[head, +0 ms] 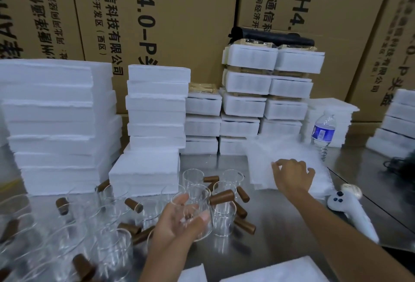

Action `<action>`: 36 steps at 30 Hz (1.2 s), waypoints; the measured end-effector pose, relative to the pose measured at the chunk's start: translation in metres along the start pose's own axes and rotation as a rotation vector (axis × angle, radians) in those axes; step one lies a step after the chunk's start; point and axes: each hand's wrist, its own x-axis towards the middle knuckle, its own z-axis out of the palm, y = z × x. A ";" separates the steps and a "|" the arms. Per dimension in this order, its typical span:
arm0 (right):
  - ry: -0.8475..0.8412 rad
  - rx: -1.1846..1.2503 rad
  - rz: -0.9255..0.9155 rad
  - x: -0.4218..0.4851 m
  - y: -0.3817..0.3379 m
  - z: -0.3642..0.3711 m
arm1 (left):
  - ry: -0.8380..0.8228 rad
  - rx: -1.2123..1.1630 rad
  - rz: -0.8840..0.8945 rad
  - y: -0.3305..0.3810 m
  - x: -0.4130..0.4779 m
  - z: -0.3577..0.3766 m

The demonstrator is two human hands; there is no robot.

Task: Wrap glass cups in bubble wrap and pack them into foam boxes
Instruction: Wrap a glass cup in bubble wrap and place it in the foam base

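Two hands were over the desk (280,225). The left hand (179,221) had its fingers curled loosely round a glass cup (199,196) — its outline blurred and hard to trace. The right hand (292,176) pinched the near edge of the bubble wrap (280,147), which spread beyond its fingers — one sheet or several, I could not tell.

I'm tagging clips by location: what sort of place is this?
Probably a warehouse packing station: large printed cardboard cartons line the back, stacks of white foam boxes crowd a steel table, and many glass cups stand there.
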 end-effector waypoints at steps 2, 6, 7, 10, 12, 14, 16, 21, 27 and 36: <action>0.053 0.062 -0.012 -0.002 -0.001 -0.015 | 0.015 -0.001 -0.007 0.002 -0.002 0.001; 0.167 0.297 -0.116 -0.016 -0.008 -0.058 | 0.023 0.004 0.001 0.011 -0.009 0.007; 0.191 0.371 -0.154 -0.023 -0.010 -0.069 | 0.024 0.004 0.004 0.013 -0.012 0.008; 0.190 0.593 -0.238 -0.057 -0.020 -0.101 | 0.038 0.012 0.015 0.021 -0.020 0.009; 0.125 0.750 -0.289 -0.091 -0.026 -0.118 | 0.041 0.013 0.036 0.028 -0.026 0.008; 0.014 0.877 -0.337 -0.131 -0.031 -0.130 | 0.033 0.014 0.068 0.035 -0.033 0.005; -0.090 0.961 -0.404 -0.171 -0.035 -0.134 | 0.037 0.016 0.106 0.043 -0.041 0.001; -0.196 0.989 -0.481 -0.242 -0.054 -0.118 | 0.085 0.049 0.198 0.060 -0.059 -0.014; -0.357 0.553 -0.676 -0.276 -0.085 -0.095 | 0.122 0.091 0.272 0.075 -0.072 -0.028; -0.311 1.028 -0.342 -0.239 -0.061 -0.111 | 0.095 0.201 0.256 0.066 -0.075 -0.029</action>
